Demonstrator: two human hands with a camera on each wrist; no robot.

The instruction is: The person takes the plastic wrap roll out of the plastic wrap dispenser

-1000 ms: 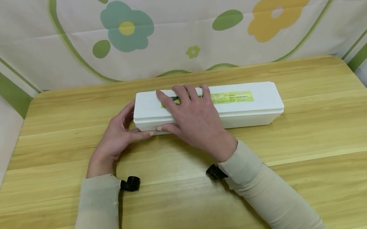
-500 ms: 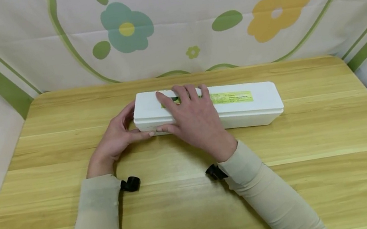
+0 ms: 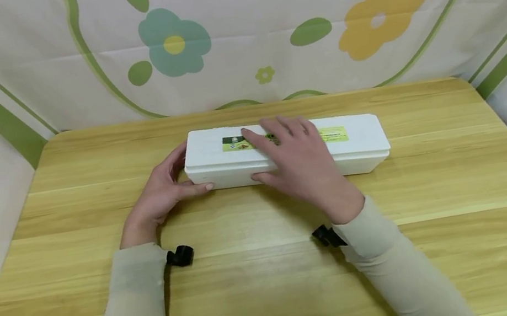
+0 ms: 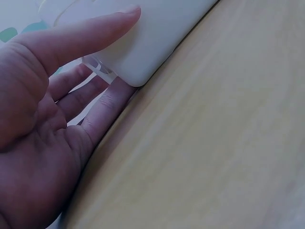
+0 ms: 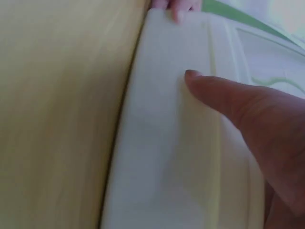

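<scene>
A long white lidded box (image 3: 360, 134) lies across the table, a yellow-green printed label (image 3: 332, 134) on its lid. My left hand (image 3: 158, 190) holds the box's left end, thumb on the front side and fingers around behind. In the left wrist view, the lowest finger of that hand (image 4: 52, 124) runs along the tabletop by the box corner. Over the middle of the lid, my right hand (image 3: 305, 163) spans front to back and covers part of the label. Its thumb (image 5: 224, 95) presses the front side below the lid's edge in the right wrist view.
The wooden table (image 3: 265, 290) has rounded far corners. A white curtain (image 3: 242, 31) with printed flowers hangs behind it, and more cloth closes off both sides. Small black wrist mounts (image 3: 181, 255) stick out from both sleeve cuffs.
My right hand has slid to the right along the lid, baring the label's dark green left end. The left hand and the box stay in place; the head view tips slightly.
</scene>
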